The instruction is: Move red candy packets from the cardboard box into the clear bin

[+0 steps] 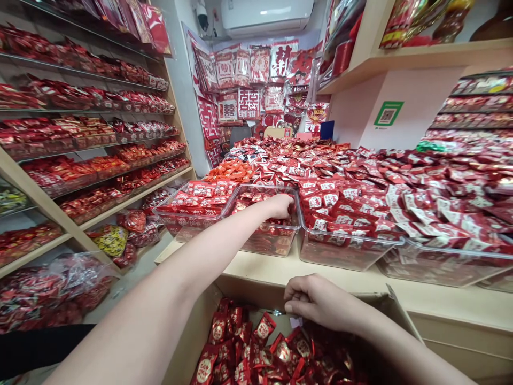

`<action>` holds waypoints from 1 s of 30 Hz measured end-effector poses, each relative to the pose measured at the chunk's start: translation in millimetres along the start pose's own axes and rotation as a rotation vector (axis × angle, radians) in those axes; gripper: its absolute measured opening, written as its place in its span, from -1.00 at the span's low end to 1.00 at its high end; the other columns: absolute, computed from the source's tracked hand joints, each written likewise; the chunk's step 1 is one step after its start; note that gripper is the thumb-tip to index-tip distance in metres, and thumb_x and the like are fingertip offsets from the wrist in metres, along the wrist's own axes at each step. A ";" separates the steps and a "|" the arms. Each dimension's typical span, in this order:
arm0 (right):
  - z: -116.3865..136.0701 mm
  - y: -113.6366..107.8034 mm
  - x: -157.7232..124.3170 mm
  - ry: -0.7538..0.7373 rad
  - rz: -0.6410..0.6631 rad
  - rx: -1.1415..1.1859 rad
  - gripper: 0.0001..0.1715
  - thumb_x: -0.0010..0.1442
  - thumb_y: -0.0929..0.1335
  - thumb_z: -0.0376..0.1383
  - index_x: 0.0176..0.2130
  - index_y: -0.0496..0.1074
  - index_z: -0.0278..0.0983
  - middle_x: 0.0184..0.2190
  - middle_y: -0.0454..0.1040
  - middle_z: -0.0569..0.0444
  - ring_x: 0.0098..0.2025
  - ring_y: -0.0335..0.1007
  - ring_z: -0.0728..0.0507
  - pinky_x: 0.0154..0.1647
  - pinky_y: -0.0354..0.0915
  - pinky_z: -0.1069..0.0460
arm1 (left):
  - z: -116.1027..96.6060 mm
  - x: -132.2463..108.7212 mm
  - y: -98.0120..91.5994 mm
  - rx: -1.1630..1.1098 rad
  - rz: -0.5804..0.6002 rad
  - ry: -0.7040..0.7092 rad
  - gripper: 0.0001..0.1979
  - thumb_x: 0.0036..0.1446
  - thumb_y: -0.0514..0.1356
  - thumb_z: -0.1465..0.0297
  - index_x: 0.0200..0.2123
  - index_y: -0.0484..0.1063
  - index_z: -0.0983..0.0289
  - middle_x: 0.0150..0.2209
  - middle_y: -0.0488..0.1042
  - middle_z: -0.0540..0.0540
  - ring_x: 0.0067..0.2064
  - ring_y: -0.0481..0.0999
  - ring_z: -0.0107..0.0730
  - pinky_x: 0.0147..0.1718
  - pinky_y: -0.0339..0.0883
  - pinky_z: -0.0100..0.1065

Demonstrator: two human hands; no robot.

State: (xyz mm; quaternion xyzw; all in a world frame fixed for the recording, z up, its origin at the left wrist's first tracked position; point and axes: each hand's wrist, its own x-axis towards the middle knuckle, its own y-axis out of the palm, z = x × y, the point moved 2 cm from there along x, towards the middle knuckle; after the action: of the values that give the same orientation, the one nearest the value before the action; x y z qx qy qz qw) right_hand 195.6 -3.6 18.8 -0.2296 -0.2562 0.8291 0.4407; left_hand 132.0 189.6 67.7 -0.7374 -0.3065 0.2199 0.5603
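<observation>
**Crowded shop desk, red packets piled to the rim**

Shelves (80, 133) of red goods line the wall, and the desk (276, 266) carries clear bins side by side, set right up to its front edge.

The left hand (280, 206) reaches out over the middle bin (264, 243), with its fingers curled down among the red packets inside. Whether it grips any cannot be told from here. The right hand (316, 302) hovers low over the far end of an open cardboard box (192, 342) below the desk. Its fingertips are drawn together in a loose clench, and nothing can be seen between them. More red packets (256, 347) lie loose in that box.

The likeliest trouble is spillage. The middle bin stands at the desk's edge, so a downward press or a nudge from the wrist could tip it or slide it forward. Packets dropped near its front wall may slip over onto the floor (136, 272). The heap (380, 182) to the right already rises above its bin (344, 251), so a brushing forearm could start it sliding. The wrappers look slick, and a loose grip could shed a few.
</observation>
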 end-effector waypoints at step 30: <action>-5.0 -1.0 -0.2 0.003 -0.027 0.007 -0.83 -0.01 0.26 -0.27 -0.42 0.37 -0.33 -0.58 0.36 0.12 -0.55 0.20 0.04 -0.55 0.11 0.17 | -3.8 -39.7 -6.2 -0.325 0.212 0.116 -0.76 -0.12 0.11 0.49 -0.29 0.40 0.37 -0.35 0.48 0.06 -0.38 0.41 -0.52 -0.42 0.24 -0.54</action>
State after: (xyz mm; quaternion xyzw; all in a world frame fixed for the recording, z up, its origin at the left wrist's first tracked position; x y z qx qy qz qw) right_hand 199.3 -2.2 15.6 -0.2258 -0.2559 0.8237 0.4529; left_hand 104.9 160.3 73.9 -0.8576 -0.2258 0.1827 0.4244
